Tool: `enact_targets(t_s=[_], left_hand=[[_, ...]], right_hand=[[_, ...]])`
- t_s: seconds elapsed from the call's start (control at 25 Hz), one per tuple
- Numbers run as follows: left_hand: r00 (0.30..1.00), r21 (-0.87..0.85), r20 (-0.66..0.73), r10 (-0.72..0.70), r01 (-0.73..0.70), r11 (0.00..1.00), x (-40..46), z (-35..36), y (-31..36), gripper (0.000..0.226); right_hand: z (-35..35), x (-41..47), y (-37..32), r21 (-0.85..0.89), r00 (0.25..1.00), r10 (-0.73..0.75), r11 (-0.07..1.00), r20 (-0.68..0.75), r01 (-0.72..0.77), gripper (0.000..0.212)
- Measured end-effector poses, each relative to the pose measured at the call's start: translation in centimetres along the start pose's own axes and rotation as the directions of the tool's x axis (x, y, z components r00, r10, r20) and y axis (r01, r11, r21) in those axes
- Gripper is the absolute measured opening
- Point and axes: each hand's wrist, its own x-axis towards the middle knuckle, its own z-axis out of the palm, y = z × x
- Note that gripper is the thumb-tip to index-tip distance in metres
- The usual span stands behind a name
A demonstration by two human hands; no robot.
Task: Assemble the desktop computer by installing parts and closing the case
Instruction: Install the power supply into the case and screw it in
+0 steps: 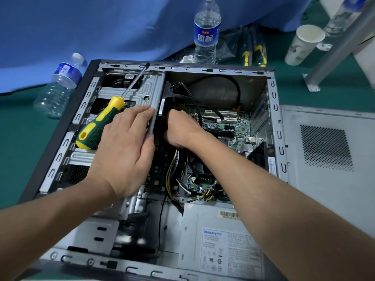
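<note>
An open desktop case [273, 110] lies on its side on the green table. My left hand [125, 151] rests flat on the metal drive cage [134, 90], fingers straight along its right edge. My right hand [180, 130] reaches down into the gap beside the cage, fingers curled out of sight around something dark there; what it holds is hidden. A green and yellow screwdriver [101, 122] lies on the cage, its shaft pointing to the case's far rim. The motherboard [229, 126], black cables [235, 86] and the power supply [223, 244] are visible inside.
The grey side panel [328, 151] lies to the right of the case. Two water bottles [207, 31] [58, 86] and a paper cup [302, 44] stand or lie behind it. A metal post [332, 51] slants at the far right, before a blue cloth [101, 23].
</note>
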Motion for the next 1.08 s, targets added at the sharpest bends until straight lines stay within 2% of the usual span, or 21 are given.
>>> enact_targets(t_s=[0.2,0.8,1.08], left_hand=[[1.0,0.003,0.004,-0.003,0.003,1.0,0.0,0.0,0.1,0.056],[1.0,0.007,-0.001,-0.002,0.002,1.0,0.0,0.2,-0.1,0.056],[1.0,0.001,-0.004,-0.003,0.003,1.0,0.1,0.1,-0.1,0.056]], right_hand=[[0.3,0.3,0.3,-0.013,0.999,0.0,1.0,0.034,0.0,0.022],[0.3,1.1,0.5,-0.03,0.996,-0.043,0.999,0.075,0.046,0.023],[1.0,2.3,-0.6,-0.022,0.996,-0.013,1.0,0.094,0.015,0.039]])
